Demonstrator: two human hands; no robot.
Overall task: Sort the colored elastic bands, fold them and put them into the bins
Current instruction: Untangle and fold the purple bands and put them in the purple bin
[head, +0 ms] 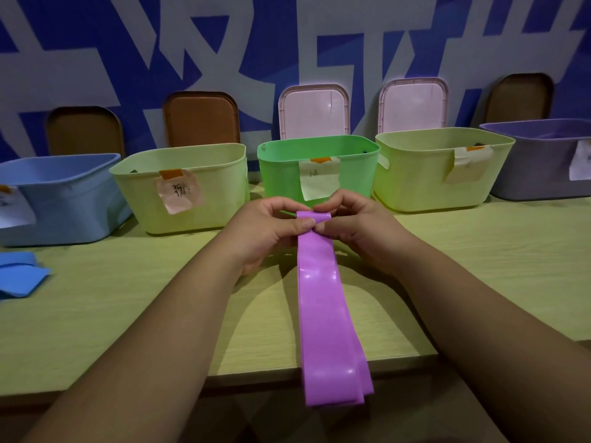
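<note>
The worktop (128, 314) in front of you carries five open bins in a row along the wall: a blue bin (64, 199), a pale green bin (185, 203) with a pink label, a bright green bin (281, 167), a second pale green bin (431, 180) and, at the far right and cut off by the frame, a purple bin (537, 174). Lids (313, 110) lean on the wall behind them. The purple elastic band (323, 298) runs from your hands, just short of the bright green bin, back toward you and hangs past the near edge of the worktop, a flat doubled strip at full length. Your left hand (265, 231) and right hand (358, 228) meet at its far end, and the fingers (303, 223) of both are curled, pinching that end against the thumbs. At the far left, what look like blue bands (19, 273) lie flat on the worktop, outside any bin. By my reading the fold is only starting: this band is not yet folded short, its bin is well off to your right, and the blue ones wait. You cannot see into the bins from here.
</note>
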